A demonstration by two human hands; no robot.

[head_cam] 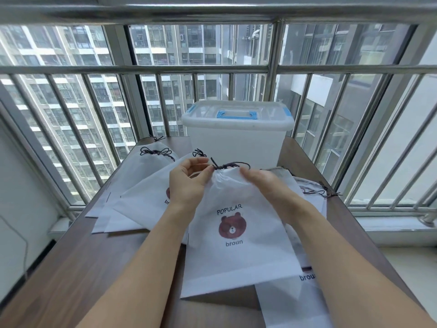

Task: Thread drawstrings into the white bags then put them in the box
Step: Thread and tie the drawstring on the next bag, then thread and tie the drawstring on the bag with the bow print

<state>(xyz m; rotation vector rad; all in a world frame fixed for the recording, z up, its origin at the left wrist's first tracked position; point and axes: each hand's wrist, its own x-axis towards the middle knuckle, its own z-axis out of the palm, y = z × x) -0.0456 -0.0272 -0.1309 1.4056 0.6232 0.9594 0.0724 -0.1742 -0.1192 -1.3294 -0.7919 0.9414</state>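
A white bag [238,256] printed with a brown bear and the words "POPULAR" and "broun" lies in front of me on the table. Its gathered top carries a dark drawstring [227,165]. My left hand [189,183] pinches the bag's top at the drawstring's left end. My right hand [267,183] grips the bag's top edge on the right. A translucent white box [236,140] with a closed lid and blue handle stands behind the bag at the table's far edge.
Several more white bags [142,181] with dark drawstrings lie fanned out at the left. Others [309,192] lie under and right of the held bag. The brown wooden table [78,268] stands against a metal window railing [212,67].
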